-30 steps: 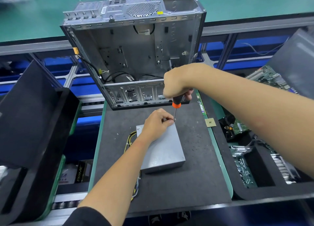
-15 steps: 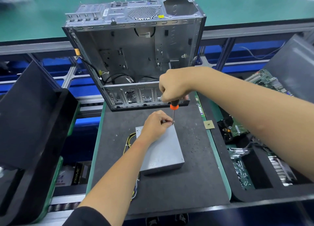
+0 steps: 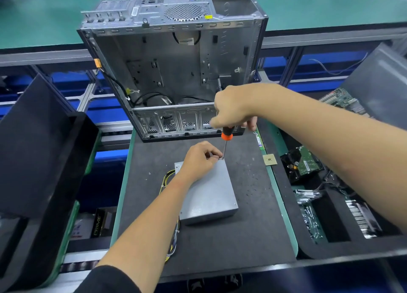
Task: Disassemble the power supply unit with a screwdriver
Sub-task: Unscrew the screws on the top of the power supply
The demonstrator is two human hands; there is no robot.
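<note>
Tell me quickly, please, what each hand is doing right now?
Left hand: pinches the screwdriver's shaft, resting on the power supply.
Right hand: grips the screwdriver handle.

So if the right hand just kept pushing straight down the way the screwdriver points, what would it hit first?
Probably the grey metal box: the screwdriver in the right hand points down at its far corner, beside the left hand's fingers.

One power supply unit, one screwdriver, one case.
</note>
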